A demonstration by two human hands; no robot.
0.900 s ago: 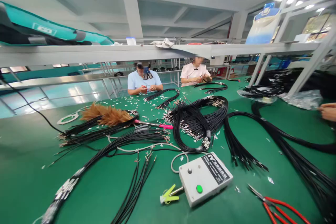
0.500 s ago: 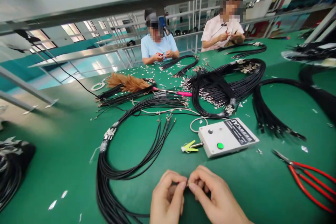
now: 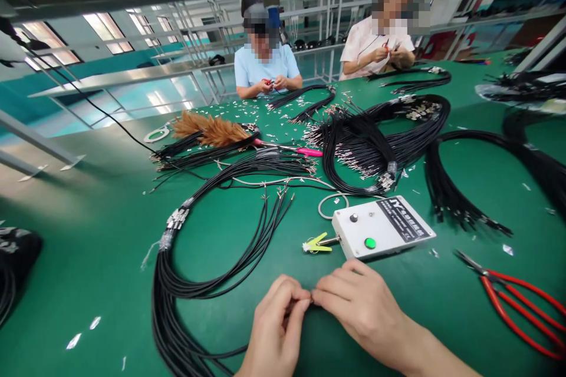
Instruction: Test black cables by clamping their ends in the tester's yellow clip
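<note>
Letters "JY" on the white box's [image 3: 384,227] black label; remainder illegible.

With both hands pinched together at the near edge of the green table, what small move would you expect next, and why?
Probably a short push of the fingertips toward each other. The left hand and right hand meet fingertip to fingertip, pinching something too small to make out. One black cable from the nearby cable bundle runs toward the left hand. The white tester box and red scissors lie untouched.
</note>
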